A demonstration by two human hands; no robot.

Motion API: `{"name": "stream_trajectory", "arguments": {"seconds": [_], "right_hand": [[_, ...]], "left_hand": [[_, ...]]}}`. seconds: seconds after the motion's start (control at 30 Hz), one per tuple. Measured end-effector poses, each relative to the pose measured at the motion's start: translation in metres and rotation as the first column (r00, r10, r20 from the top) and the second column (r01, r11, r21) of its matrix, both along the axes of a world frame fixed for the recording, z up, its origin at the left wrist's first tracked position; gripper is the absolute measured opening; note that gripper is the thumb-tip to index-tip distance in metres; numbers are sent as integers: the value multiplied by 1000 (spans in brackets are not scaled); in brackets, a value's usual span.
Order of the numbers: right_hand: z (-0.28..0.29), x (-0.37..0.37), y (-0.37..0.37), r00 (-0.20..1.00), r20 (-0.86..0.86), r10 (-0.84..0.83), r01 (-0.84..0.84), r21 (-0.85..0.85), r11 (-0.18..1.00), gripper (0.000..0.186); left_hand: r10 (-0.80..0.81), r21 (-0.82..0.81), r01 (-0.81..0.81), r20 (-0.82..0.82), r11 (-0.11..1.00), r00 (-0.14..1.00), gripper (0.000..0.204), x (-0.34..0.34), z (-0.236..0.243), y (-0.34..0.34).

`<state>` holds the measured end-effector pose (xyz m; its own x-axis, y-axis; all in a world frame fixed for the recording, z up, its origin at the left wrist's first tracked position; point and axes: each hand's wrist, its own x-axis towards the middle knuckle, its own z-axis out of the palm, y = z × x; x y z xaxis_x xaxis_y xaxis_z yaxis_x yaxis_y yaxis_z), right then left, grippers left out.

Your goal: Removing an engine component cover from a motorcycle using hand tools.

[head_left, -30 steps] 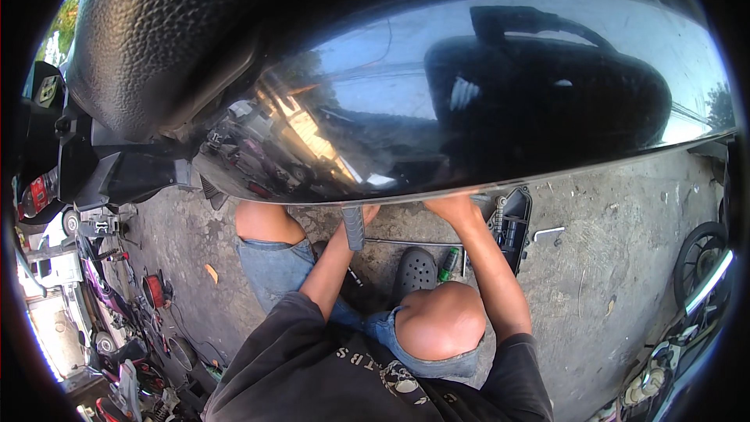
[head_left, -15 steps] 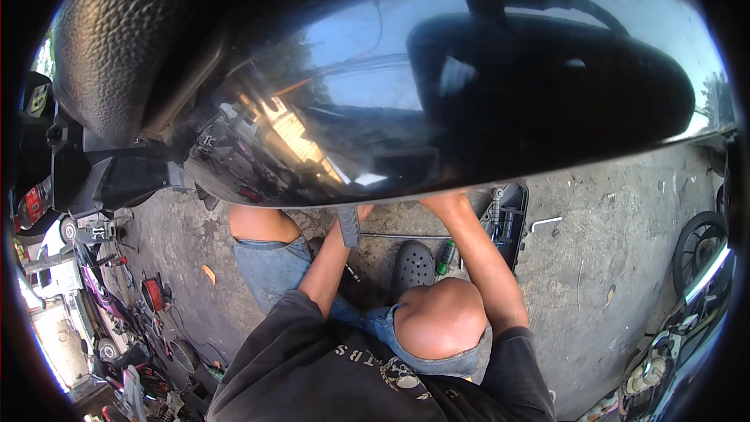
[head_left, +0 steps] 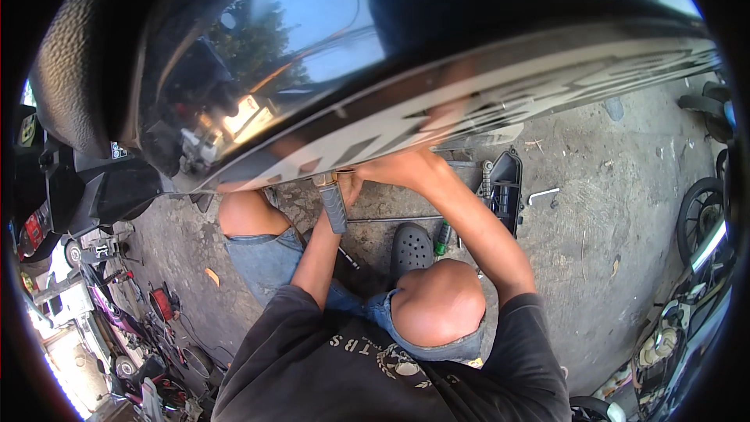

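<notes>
A glossy black motor scooter side panel (head_left: pixel 258 101) spans the upper view, mirroring sky and trees. Both hands reach up beneath its lower edge. My left hand (head_left: pixel 351 187) is behind a ribbed grey footpeg (head_left: pixel 333 205), which covers much of it. Just right of the footpeg, my right hand (head_left: pixel 394 168) stretches in toward the left one, its back and wrist showing. The panel and footpeg hide the fingers of both hands, so what they hold or touch does not show.
A black plastic tray-like part (head_left: pixel 508 187) lies on the concrete floor, beside a coil spring (head_left: pixel 487 178) and a hex key (head_left: pixel 543 194). A green-handled screwdriver (head_left: pixel 443 236) and a long metal rod (head_left: pixel 394 219) lie near my grey clog (head_left: pixel 412 248). Motorcycle parts crowd both sides.
The view has tilted lower, so the panel's underside and more of my right hand show. My right hand sits farther left, closer to the footpeg.
</notes>
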<state>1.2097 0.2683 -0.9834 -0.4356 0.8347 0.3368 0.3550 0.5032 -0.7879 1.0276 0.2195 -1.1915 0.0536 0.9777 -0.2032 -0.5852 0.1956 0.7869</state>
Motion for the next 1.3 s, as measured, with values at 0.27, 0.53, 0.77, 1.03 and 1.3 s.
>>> {"name": "stream_trajectory", "arguments": {"seconds": [0.27,0.53,0.77,1.03,1.3], "right_hand": [[-77,21,-14,818,-381,-431,453,-33,891,3],[-96,15,-18,828,-296,-476,480,-64,875,9],[-81,15,-13,798,-465,-385,473,87,877,10],[-121,6,-21,826,-387,-410,456,31,890,11],[-55,1,3,982,-121,-143,153,75,985,23]], "left_hand": [[-150,-41,158,166,987,975,44,0,-14,8],[-94,5,96,259,995,961,30,-11,-45,7],[-13,-111,43,251,993,968,20,-12,-57,4],[-15,-83,37,251,996,968,26,-4,-48,7],[-125,20,123,165,992,978,47,4,-8,7]]}}
